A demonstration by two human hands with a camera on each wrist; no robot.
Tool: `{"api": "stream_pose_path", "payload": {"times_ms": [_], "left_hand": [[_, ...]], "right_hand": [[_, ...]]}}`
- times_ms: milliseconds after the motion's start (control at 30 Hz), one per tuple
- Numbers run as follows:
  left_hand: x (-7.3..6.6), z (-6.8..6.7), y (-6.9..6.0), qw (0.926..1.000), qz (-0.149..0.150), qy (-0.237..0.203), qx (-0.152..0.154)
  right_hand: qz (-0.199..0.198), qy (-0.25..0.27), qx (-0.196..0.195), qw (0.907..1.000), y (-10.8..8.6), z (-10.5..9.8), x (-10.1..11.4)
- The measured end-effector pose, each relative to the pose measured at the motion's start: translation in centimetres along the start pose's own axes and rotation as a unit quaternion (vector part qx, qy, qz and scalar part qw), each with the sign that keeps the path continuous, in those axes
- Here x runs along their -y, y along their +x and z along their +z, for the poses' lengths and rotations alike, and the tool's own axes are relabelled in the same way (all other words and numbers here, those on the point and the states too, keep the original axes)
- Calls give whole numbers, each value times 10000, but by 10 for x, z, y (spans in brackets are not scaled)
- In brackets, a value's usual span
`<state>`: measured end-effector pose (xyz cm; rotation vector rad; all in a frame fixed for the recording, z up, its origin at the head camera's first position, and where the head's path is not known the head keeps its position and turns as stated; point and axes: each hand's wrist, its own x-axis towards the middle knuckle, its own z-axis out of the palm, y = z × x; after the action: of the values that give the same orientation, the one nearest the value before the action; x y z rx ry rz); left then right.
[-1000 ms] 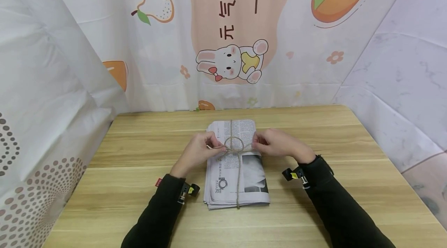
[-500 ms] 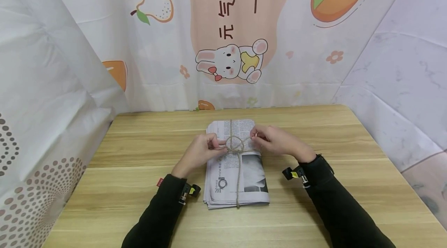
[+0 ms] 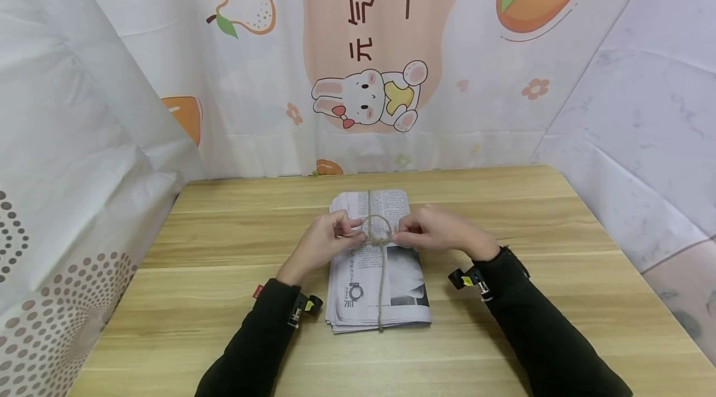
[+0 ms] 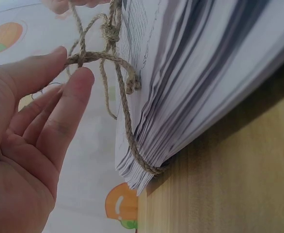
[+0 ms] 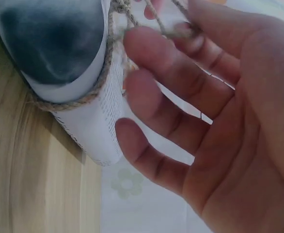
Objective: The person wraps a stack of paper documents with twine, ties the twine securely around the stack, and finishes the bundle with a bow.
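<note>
A stack of folded newspapers (image 3: 358, 273) lies on the table, bound crosswise with brown twine (image 3: 383, 288). On top, a round twine loop (image 3: 379, 217) stands up near the crossing. My left hand (image 3: 320, 240) pinches twine between thumb and index fingertip, left of the loop. In the left wrist view the knot (image 4: 110, 33) sits against the paper, and a cut twine end (image 4: 132, 85) sticks out past my fingers. At the loop's right side my right hand (image 3: 439, 230) pinches a strand. The right wrist view shows its other fingers (image 5: 147, 97) half bent, partly hiding the knot.
The wooden table (image 3: 235, 210) extends on both sides of the stack. A printed curtain (image 3: 252, 86) hangs behind its far edge, with white sheeting (image 3: 73, 136) on the left and marbled sheeting (image 3: 643, 123) on the right.
My right hand rose slightly with the strand, then came down and left, closer to the knot. The left hand stays nearly in place, still pinching the twine. The newspapers have not moved.
</note>
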<state>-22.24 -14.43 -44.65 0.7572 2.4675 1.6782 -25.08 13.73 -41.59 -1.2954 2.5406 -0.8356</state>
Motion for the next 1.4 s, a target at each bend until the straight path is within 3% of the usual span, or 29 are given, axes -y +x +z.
{"api": "stream_pose_path", "payload": {"times_ms": [333, 500, 700, 800, 933, 1067, 1400], "left_hand": [[1, 2, 0, 9999, -43, 75, -96], [-3, 4, 1, 9997, -125, 178, -149], [-7, 4, -1, 9996, -31, 247, -146], [1, 4, 0, 9997, -28, 202, -143], [2, 4, -1, 9997, -28, 182, -138], [3, 5, 0, 9995, 33, 274, -118], [5, 5, 0, 9987, 230, 446, -128]], "right_hand": [[-103, -197, 237, 9995, 1, 3, 3], [-115, 55, 498, 9987, -3, 0, 3], [141, 512, 1132, 9922, -10, -4, 0], [395, 630, 1253, 9893, -12, -6, 0], [732, 450, 1124, 9899, -14, -8, 0], [820, 208, 824, 9930, -13, -6, 1], [92, -547, -118, 9984, -5, -2, 3]]}}
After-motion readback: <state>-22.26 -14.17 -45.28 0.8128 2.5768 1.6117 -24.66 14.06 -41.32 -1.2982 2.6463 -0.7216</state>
